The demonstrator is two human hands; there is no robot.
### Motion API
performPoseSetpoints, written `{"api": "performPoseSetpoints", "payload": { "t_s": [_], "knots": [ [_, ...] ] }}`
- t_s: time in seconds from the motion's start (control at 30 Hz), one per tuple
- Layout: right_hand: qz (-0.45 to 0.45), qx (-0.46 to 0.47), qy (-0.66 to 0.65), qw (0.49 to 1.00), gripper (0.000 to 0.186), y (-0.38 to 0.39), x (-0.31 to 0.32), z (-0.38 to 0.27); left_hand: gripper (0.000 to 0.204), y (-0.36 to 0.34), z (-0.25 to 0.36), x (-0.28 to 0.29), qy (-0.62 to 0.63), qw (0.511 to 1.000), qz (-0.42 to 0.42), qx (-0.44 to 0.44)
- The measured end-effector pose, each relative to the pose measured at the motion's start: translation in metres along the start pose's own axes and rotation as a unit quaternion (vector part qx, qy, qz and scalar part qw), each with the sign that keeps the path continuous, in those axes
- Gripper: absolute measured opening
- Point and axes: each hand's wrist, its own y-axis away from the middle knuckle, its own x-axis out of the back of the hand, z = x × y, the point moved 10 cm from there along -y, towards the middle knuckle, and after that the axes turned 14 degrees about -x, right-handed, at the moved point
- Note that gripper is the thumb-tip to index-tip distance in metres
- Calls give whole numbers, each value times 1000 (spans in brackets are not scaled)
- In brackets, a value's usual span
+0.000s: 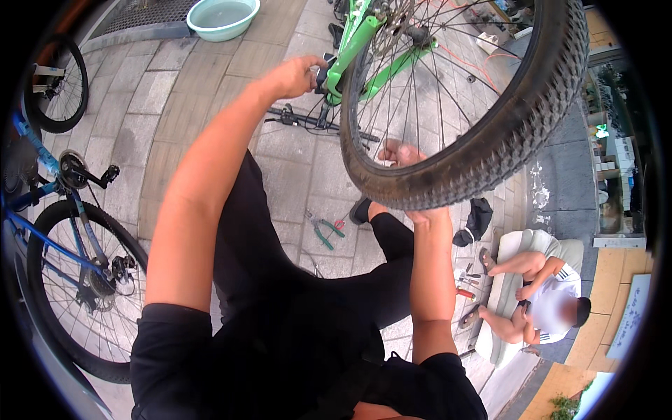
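Note:
A bicycle with a bright green frame (355,50) stands before me, apparently upside down, its handlebar (308,119) low by the paving. Its wheel (483,157), with a black knobby tyre, fills the upper right. My right hand (406,155) wraps round the bottom of that wheel: fingers show inside the rim by the spokes, and the tyre hides the palm. At the left of the green frame my left hand (297,77) is closed, its fingers curled against a dark bike part (323,73) whose kind I cannot make out.
Green-handled pliers (327,234) and small tools lie on the paving below the wheel. A blue bicycle (77,238) stands at left, a pale green basin (222,17) of water at the top. A person (549,301) sits on a pale sofa (500,336) at right.

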Motion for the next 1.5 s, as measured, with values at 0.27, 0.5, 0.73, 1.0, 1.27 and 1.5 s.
{"api": "performPoseSetpoints", "payload": {
  "t_s": [0.27,0.5,0.73,1.0,1.27,1.5],
  "knots": [
    [37,-32,-20,999,56,18,10,-25,37,0,-57,-25,-18,986,-146,78],
    [-64,15,-45,997,69,27,0,-69,23,-14,-54,-26,-40,992,-112,-36],
    [-117,3,-87,989,60,32,-11,-113,22,-44,-66,-25,-140,990,-10,-14],
    [-93,-17,-28,995,67,37,-13,-141,25,-55,-52,-29,-153,988,17,-8],
    [-185,-20,-3,983,75,32,-12,-139,25,-62,-64,-30,-166,986,18,17],
    [-146,-60,25,987,71,31,-4,-135,25,-64,-68,-41,-168,985,-23,20]
  ]
}}
